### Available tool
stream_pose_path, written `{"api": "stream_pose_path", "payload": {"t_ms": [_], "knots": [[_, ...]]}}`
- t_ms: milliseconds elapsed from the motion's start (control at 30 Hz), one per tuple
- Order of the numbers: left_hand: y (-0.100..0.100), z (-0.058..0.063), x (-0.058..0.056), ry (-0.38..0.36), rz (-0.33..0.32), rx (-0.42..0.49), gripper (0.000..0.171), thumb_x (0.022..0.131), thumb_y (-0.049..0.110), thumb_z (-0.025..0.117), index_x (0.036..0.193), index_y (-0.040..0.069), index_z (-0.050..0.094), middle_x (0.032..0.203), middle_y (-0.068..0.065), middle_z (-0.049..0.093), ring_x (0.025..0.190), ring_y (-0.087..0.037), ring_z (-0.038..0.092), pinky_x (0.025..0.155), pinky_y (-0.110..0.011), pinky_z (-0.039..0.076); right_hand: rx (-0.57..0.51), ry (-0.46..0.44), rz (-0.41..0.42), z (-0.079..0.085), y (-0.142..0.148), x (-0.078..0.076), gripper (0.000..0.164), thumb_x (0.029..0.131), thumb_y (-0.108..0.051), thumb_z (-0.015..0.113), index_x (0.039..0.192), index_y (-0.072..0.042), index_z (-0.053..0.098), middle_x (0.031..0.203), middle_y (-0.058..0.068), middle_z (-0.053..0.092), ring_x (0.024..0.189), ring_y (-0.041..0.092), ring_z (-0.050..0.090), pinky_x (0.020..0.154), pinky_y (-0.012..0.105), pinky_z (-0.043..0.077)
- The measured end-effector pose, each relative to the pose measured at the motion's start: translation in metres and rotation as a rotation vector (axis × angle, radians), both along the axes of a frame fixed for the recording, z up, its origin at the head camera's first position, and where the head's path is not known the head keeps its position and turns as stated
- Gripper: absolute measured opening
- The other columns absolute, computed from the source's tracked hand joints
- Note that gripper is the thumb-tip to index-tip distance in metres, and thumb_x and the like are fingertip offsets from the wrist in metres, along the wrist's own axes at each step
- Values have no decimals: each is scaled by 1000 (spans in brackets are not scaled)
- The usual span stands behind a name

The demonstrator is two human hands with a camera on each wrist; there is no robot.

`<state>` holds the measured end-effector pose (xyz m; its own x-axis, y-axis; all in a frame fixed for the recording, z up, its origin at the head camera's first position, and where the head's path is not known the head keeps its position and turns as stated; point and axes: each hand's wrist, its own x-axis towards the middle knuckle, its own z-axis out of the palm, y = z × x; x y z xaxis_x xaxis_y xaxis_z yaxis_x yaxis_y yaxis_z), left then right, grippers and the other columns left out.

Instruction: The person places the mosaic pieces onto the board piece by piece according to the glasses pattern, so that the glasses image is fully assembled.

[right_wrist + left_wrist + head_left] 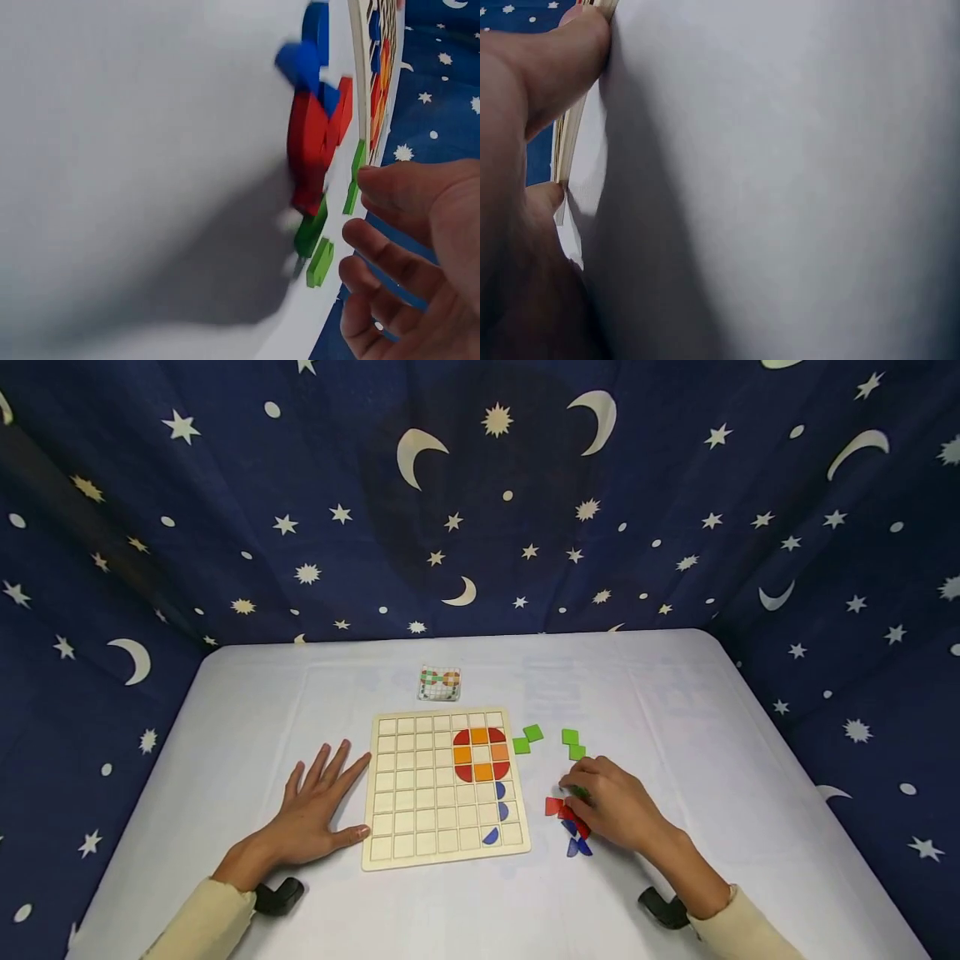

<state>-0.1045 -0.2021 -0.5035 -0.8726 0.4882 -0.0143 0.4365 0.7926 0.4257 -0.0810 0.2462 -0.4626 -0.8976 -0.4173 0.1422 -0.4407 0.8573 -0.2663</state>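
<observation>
Resting at the 9 o'clock edge of the board [405,781], the left hand [313,814] has its fingers spread, thumb and index tips touching the wood. At 3 o'clock, the right hand [618,802] bends over loose pieces on the white worktop [450,918]; its thumb and fingers stand apart, with nothing visible gripped between them.

The likeliest mishap is a knock: the loose pieces overlap, so fingers reaching for one could scatter its neighbours or lift two together. A push from the left hand could skew the board and shift pieces that merely lie in its squares. The right hand also covers part of the heap, so a wrong colour or shape might be taken.

Counting: one board, with one card [439,683] beyond it at 12 o'clock. On the board, four red [463,773] and four orange [479,736] form a ring towards 2 o'clock, with three blue [503,811] between 3 and 5. Off it, five green [533,732] show, plus apparently three red [552,807] and three blue [584,847]; others may be hidden.
</observation>
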Motion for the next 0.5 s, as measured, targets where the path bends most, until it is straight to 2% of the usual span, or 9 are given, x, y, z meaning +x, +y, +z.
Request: {"api": "stream_pose_path", "payload": {"t_ms": [100, 200, 400, 500], "knots": [[0, -1, 0, 13, 9, -27, 99, 80, 59, 71, 157, 19, 24, 162, -22, 8, 146, -44, -2, 106, -69, -2, 1, -7, -28, 1, 5, -8, 24, 79, -16, 83, 102, -11, 77, 106, 2, 66, 94, 16, 56, 76, 34, 54], [1, -1, 0, 16, 15, -40, 98, 80, 61, 70, 157, 20, 25, 162, -21, 8, 146, -44, -2, 107, -68, -3, 11, -27, -21, 2, 0, -23, 28, 78, -17, 84, 105, -12, 77, 111, 4, 66, 100, 19, 56, 82, 37, 54], [4, -2, 1, 34, 28, -55, 98, 80, 68, 65, 157, 21, 26, 162, -21, 8, 146, -44, -1, 107, -68, -2, 89, -56, 98, 2, -23, -64, 40, 83, -15, 80, 121, -7, 71, 131, 11, 60, 121, 30, 51, 98, 47, 46], [6, -2, 2, 43, 23, -51, 96, 81, 70, 63, 157, 23, 27, 161, -22, 9, 146, -44, 0, 107, -68, -1, 99, -76, 140, 1, -26, -77, 34, 85, -7, 76, 119, -5, 71, 126, 11, 63, 118, 29, 56, 98, 44, 46]]}}
